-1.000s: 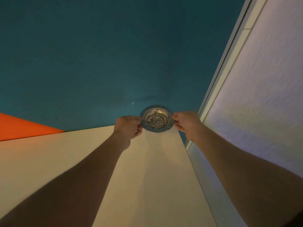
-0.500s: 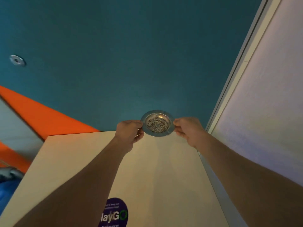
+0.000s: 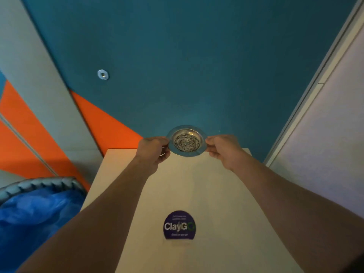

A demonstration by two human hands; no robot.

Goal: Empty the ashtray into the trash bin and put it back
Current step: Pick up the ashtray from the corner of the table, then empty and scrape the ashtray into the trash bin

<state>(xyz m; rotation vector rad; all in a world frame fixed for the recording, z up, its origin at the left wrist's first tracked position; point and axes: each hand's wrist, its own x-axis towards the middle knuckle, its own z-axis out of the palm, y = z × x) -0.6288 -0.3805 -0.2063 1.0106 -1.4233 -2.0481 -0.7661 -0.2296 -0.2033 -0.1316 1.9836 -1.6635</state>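
A round metal ashtray (image 3: 186, 140) with grey ash and grit in its bowl is at the far edge of a light wooden table (image 3: 206, 194). My left hand (image 3: 153, 149) pinches its left rim and my right hand (image 3: 222, 148) pinches its right rim. Whether the ashtray rests on the table or is just off it, I cannot tell. A trash bin with a blue plastic liner (image 3: 35, 217) stands at the lower left beside the table, its grey rim (image 3: 39, 183) showing.
A teal wall (image 3: 197, 66) rises behind the table, with orange panels (image 3: 102, 125) to the left and a small metal fitting (image 3: 102, 74) on it. A pale textured wall with a frame (image 3: 325, 134) borders the right. A purple round sticker (image 3: 179, 225) lies on the table.
The view has tilted down and left, bringing the blue-lined bin, the sticker and more of the table into sight. Both hands keep their hold on the ashtray's rim.
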